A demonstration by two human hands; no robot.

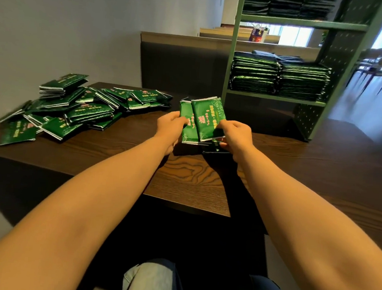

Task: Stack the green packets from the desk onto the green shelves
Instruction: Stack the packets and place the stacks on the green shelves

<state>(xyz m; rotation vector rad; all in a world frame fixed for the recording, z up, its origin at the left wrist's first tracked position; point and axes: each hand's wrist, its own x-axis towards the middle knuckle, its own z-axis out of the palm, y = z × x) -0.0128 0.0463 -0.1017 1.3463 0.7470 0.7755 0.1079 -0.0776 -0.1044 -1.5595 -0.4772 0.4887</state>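
A person seated at a dark wood-grain surface (194, 179) holds a small bundle of green packets (202, 120) between both hands, just short of the green shelves (275, 98). The left hand (172, 126) grips the bundle's edge on the side away from the shelves. The right hand (235, 137) pinches the near corner on the shelf side, its fingers (224, 124) clamped above and below the packets. The bundle is lifted clear of the surface. Its long axis runs away from the person and leans a little toward the shelves, and its top packets are fanned rather than squared.

The packets are flat and glossy, dark green with pale lettering and silvery sealed ends. They look slippery and likely to slide apart. The right hand is the one nearer the shelves, so the carry probably leads from that side. On the middle shelf, neat stacks of packets (279, 79) already stand, with room above them. Farther from the shelves than the bundle, a loose heap of packets (77, 109) lies on the surface, so much of the job appears to remain.
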